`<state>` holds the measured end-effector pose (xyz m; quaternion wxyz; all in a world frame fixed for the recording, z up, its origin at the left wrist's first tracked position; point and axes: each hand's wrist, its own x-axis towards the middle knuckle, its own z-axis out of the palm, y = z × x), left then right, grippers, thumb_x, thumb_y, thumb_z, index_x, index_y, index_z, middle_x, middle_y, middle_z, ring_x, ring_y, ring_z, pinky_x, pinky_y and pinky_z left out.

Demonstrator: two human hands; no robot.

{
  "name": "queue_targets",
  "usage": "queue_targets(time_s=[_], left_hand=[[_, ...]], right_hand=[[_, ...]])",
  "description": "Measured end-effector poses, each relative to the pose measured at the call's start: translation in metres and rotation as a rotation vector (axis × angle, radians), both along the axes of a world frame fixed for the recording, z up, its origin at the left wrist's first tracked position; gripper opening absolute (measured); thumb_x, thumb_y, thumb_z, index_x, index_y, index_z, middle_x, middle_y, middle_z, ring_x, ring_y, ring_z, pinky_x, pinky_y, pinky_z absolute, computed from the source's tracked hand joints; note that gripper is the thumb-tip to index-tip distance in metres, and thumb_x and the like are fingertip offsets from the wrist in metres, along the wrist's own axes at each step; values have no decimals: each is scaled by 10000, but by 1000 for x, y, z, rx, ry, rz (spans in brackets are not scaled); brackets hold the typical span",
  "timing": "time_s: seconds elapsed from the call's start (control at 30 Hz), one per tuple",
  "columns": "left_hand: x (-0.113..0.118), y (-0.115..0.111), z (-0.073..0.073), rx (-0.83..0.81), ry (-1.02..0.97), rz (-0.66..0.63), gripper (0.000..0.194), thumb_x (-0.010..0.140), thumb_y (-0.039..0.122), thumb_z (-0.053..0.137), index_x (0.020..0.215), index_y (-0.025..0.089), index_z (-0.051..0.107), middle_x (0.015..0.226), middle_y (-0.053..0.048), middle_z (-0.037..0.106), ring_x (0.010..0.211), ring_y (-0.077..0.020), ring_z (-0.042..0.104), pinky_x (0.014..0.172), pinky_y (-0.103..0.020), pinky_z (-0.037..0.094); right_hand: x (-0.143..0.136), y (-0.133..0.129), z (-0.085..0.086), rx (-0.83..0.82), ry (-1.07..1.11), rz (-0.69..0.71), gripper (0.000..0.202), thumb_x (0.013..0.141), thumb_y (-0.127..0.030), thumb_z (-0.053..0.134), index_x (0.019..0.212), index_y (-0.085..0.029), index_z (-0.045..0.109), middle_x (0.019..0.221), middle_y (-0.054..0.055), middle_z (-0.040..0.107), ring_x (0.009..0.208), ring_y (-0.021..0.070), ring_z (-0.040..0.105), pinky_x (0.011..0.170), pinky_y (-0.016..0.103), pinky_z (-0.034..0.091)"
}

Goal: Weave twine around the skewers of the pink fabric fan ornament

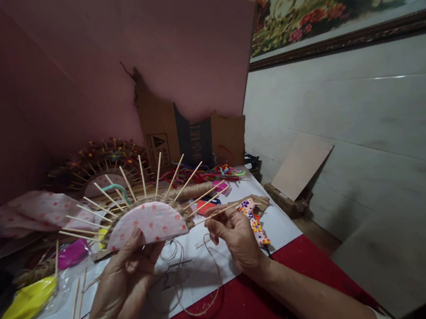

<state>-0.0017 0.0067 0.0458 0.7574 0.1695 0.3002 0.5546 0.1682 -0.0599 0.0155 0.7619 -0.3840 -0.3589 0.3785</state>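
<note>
Twine point(219, 277) hangs in a loose loop below the right hand point(234, 233), whose thumb and forefinger look pinched together on it beside the lowest right stick; whether they grip that stick too, I cannot tell. The left hand point(132, 263) clasps the lower edge of the spotted half-disc point(146, 222), thumb on its front, holding it above the white sheet point(280, 229) with its sticks point(142, 177) fanned outward. A hard tug on the twine could bend or dislodge the end stick, as such slender rods seem easy to lever sideways. Too little tension might leave the fibrous band point(185, 214) around the curve slack, and the dangling loop could knot or snag on something below. With only one hand supporting it, the half-disc might also tilt under an uneven pull.
</note>
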Motion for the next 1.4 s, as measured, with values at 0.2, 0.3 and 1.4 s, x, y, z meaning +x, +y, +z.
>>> queue_targets(time_s=[0.2, 0.3, 1.4], left_hand=[[2, -6, 2, 25, -6, -12, 220, 809, -34, 468, 858, 112, 625, 778, -45, 703, 719, -142, 682, 744, -347, 570], [4, -9, -1, 61, -4, -34, 198, 800, -16, 501, 858, 122, 631, 777, -50, 704, 735, -158, 686, 737, -358, 573], [14, -15, -27, -12, 11, -317, 65, 721, 102, 617, 734, 126, 676, 827, -111, 735, 894, -239, 671, 866, -370, 500]], right_hand=[[-4, -2, 2, -98, -81, 128, 265, 604, -320, 782, 788, -168, 666, 714, 10, 637, 620, 111, 544, 556, 228, 438], [-7, -2, 3, -85, -106, 153, 243, 580, -347, 789, 722, -185, 676, 721, 14, 651, 680, 142, 572, 638, 267, 460], [-9, 1, -5, -168, 10, 50, 399, 664, -475, 722, 850, -144, 602, 745, 22, 614, 653, 125, 576, 629, 261, 472]])
